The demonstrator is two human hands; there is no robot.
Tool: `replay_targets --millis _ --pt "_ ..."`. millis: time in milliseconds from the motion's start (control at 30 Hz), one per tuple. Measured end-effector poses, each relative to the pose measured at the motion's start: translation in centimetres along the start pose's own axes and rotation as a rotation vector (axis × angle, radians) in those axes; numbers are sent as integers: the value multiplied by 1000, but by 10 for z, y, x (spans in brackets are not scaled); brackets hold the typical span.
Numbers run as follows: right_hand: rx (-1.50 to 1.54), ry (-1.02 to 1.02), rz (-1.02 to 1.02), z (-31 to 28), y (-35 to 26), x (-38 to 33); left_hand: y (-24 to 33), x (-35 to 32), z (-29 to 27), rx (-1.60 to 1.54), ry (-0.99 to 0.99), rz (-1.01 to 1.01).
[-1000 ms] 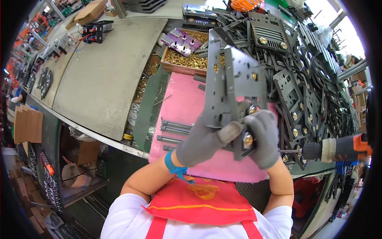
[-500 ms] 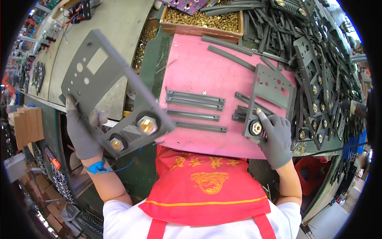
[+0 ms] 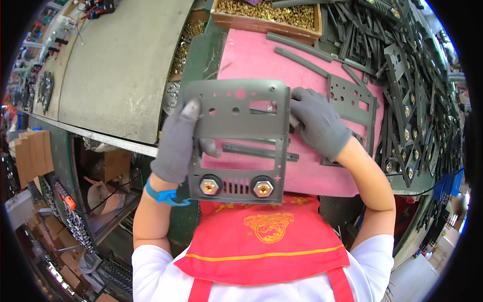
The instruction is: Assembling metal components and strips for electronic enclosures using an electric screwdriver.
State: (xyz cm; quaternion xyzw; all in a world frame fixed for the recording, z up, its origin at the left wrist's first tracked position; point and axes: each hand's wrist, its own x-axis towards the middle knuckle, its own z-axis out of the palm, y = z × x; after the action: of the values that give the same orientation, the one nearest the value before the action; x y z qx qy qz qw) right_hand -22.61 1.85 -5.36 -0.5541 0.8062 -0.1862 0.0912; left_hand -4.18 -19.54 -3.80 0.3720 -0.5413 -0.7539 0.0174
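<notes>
A grey metal panel (image 3: 240,187) with round holes, two large cut-outs and two brass-centred hex nuts on black rings is held up over the pink mat. Along its left edge my left hand (image 3: 178,141) grips it, thumb on the face. My right hand (image 3: 320,123) is at the panel's upper right edge with curled fingers; what lies in them, if anything, is hidden. Grey slotted bars (image 3: 261,152) lie on the mat, partly covered by the panel. A second grey panel (image 3: 352,108) rests on the mat behind my right hand.
The pink mat (image 3: 246,55) lies on a green bench. A box of small brass parts (image 3: 271,30) is at the back. Grey strips and panels (image 3: 397,116) are heaped on the right. A pale worktop (image 3: 115,75) stands at left.
My left hand has brought the tilted panel rightward over the mat, its face now turned upward toward me. My right hand has left the second panel and moved left to the held panel's edge.
</notes>
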Motion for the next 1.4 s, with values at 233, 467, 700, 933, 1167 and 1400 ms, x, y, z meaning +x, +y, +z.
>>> replay_targets --millis 233,467,700,933,1167,1400 --pt "-48 169 -28 -52 57 91 -4 12 24 138 54 201" --pt "-860 273 146 -85 119 166 -2 34 21 966 353 721" --pt "-756 26 -125 -88 127 210 -1 44 18 1161 222 527" --pt "-689 20 -81 -83 134 217 1 48 18 1134 185 524" --pt "-788 -7 -77 -82 134 217 2 48 15 1174 171 499" --pt "-482 137 -205 -118 153 191 16 49 13 1309 92 489"
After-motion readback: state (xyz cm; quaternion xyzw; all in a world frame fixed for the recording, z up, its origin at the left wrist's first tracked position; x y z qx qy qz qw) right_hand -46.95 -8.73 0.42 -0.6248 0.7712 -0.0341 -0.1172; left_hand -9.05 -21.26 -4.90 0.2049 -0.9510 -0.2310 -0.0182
